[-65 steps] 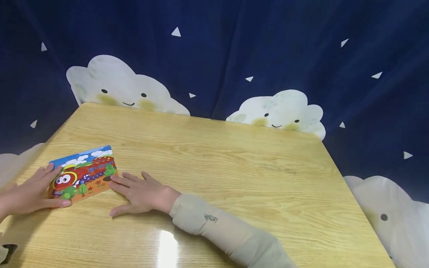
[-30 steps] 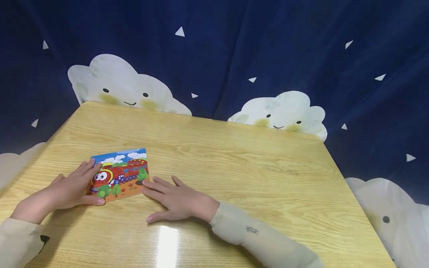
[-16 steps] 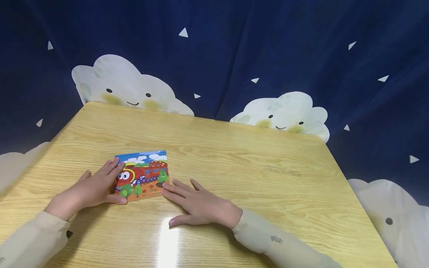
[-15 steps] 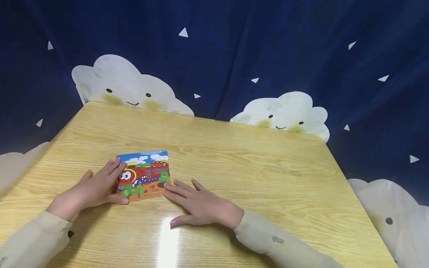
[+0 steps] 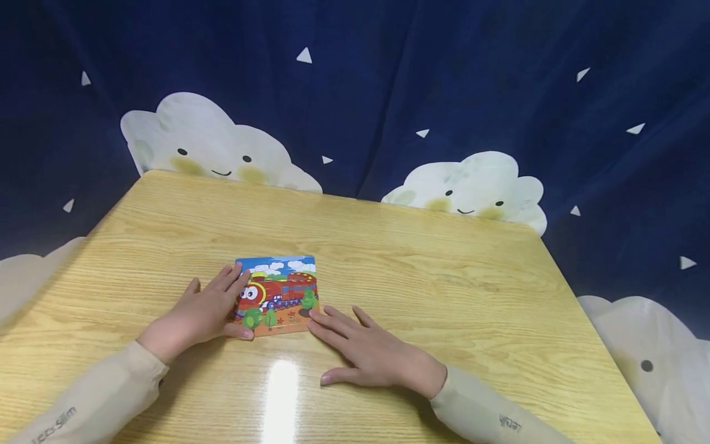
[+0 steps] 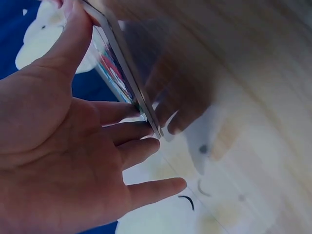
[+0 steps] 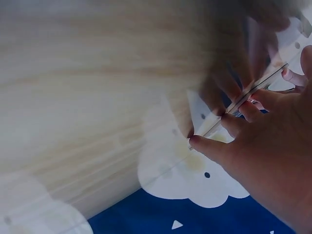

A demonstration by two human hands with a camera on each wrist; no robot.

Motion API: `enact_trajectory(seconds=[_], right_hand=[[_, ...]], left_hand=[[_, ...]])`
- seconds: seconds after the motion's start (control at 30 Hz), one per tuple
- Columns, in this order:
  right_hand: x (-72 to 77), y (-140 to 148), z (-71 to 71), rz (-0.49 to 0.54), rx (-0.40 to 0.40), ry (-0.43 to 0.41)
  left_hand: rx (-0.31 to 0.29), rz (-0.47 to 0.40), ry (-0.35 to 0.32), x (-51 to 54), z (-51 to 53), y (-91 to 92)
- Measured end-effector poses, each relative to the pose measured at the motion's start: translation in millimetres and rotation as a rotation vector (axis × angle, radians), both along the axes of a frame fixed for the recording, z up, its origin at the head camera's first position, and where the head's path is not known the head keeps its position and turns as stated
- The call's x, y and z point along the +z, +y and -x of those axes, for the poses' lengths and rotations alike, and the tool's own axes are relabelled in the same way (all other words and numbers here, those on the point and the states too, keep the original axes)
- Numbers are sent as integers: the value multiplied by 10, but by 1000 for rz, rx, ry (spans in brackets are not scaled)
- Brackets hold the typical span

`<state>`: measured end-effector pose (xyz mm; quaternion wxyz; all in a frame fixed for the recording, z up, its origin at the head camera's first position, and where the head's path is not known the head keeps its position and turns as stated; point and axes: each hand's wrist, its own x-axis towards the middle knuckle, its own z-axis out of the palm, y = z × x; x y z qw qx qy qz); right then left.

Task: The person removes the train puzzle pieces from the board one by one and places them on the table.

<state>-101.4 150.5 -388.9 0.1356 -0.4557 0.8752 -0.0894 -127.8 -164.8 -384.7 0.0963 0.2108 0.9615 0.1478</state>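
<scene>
A flat rectangular picture board with a red cartoon train lies on the wooden table, left of centre in the head view. My left hand lies over its left edge, thumb at the lower left corner and fingertips at the upper left. My right hand touches the lower right corner with its fingertips, thumb spread apart on the table side. In the left wrist view the board shows edge-on between thumb and fingers of the left hand. The right wrist view shows the right hand beside the board's thin edge.
The wooden table extends around the board, with a bright light reflection near its front. Behind it hangs a dark blue curtain with white triangles and smiling clouds.
The board and both hands have moved right across the table, and the board has turned slightly so that it lies straighter. Both hands have kept their places at its sides.
</scene>
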Motion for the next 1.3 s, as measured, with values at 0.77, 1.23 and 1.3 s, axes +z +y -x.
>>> enact_trajectory(seconds=[0.77, 1.23, 1.3], right_hand=[[-57, 719, -410, 69, -104, 73], [-97, 1027, -631, 64, -142, 131], [-98, 1065, -653, 58, -138, 134]], left_hand=[[-129, 30, -16, 78, -17, 748], [-175, 40, 9, 66, -81, 1067], [-180, 42, 21, 57, -102, 1100]])
